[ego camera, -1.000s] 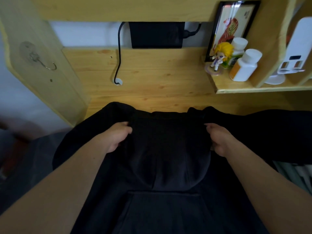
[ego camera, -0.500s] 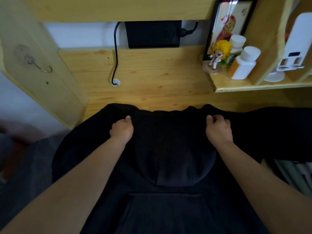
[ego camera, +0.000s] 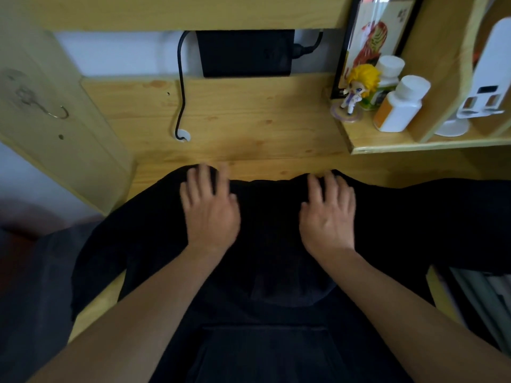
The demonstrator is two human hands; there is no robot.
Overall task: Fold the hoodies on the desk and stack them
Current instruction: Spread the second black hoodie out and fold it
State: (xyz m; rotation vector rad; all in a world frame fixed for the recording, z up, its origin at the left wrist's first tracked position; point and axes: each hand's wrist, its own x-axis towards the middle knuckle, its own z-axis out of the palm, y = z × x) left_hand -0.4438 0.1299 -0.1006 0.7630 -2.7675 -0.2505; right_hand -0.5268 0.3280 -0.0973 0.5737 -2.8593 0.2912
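Nearest to us, the front pocket [ego camera: 265, 352] of the black hoodie [ego camera: 143, 239] lies flat at the desk's near edge, and just beyond it the hood [ego camera: 276, 283] is folded down over the chest, its rounded tip pointing toward us. A second ago our hands were curled into fists on either side of the hood, pinching the fabric at its base; now both have let go and lie flat. The left hand [ego camera: 210, 214] is spread wide, palm down on the left shoulder, its fingertips reaching the garment's far edge, slightly blurred. The right hand [ego camera: 329, 217] is likewise open and pressing on the right shoulder, holding nothing. We judge that the hood is now placed and we are smoothing the shoulders, so the sleeves come next: the left one drapes toward the desk's left edge, the right one runs off toward the right edge. No folding of the body has begun and we see no stack yet. Farther on, bare wood of the desk [ego camera: 249, 139] runs to the back panel, where a black cable [ego camera: 181, 78] drops into a grommet, and a figurine [ego camera: 356, 88] and white bottles [ego camera: 401, 103] stand on the shelf at the far right corner.
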